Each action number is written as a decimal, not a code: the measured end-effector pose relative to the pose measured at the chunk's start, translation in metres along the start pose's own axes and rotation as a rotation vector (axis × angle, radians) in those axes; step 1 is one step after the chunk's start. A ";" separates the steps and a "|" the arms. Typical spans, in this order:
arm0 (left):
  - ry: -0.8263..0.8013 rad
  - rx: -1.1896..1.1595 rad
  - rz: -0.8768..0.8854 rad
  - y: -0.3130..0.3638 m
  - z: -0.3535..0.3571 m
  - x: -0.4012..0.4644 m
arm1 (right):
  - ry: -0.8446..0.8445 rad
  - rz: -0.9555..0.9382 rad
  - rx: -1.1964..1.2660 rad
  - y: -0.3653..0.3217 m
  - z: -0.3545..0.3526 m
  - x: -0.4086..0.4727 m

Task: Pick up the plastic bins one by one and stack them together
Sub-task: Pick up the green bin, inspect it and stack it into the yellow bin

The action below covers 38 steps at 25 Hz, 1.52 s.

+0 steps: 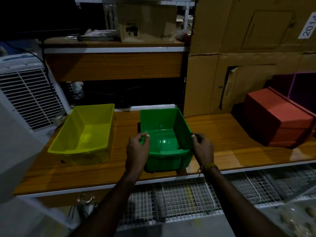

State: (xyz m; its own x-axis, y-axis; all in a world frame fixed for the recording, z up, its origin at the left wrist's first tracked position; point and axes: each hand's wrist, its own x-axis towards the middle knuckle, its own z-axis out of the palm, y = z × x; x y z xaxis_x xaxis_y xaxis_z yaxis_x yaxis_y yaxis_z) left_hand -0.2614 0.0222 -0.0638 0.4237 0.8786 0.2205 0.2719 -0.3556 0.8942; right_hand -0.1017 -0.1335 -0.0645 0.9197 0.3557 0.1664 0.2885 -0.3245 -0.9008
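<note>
A green plastic bin (164, 130) sits upright on the wooden shelf, near its front edge. My left hand (136, 149) pinches the bin's left rim and my right hand (203, 147) pinches its right rim. A yellow bin (85, 129) stands upright to its left, apart from it. A red bin (280, 117) lies upside down at the right, with a purple bin (301, 86) behind it against the cardboard.
The wooden shelf (222, 134) has a white front edge. Cardboard boxes (239, 48) form a wall at the back right. A white grilled appliance (25, 93) stands at the left. Wire-mesh trays (188, 199) lie below the shelf.
</note>
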 end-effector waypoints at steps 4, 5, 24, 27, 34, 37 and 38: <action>0.052 -0.280 0.082 0.014 -0.008 0.021 | 0.040 -0.035 0.124 -0.035 -0.001 0.005; 0.056 -0.353 0.111 0.018 -0.010 0.027 | 0.056 -0.042 0.161 -0.044 -0.002 0.007; -0.117 -0.209 -0.098 -0.011 -0.014 0.021 | -0.004 0.083 0.069 -0.013 0.029 -0.010; -0.130 -0.115 -0.152 -0.014 -0.004 0.024 | -0.070 0.090 0.043 -0.004 0.031 -0.001; -0.077 0.301 -0.142 -0.014 0.024 0.046 | -0.211 0.031 -0.121 0.009 0.038 0.040; -0.137 0.576 -0.098 -0.005 0.045 0.044 | -0.300 -0.004 -0.295 0.016 0.049 0.053; -0.144 0.621 -0.113 -0.002 0.050 0.044 | -0.316 -0.004 -0.326 0.016 0.051 0.055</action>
State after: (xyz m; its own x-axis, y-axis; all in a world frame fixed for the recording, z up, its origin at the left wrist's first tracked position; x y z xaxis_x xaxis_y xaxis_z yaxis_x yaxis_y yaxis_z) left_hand -0.1998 0.0451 -0.0752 0.4630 0.8852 0.0449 0.7528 -0.4195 0.5074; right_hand -0.0599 -0.0744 -0.0906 0.8066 0.5910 -0.0071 0.4069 -0.5640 -0.7186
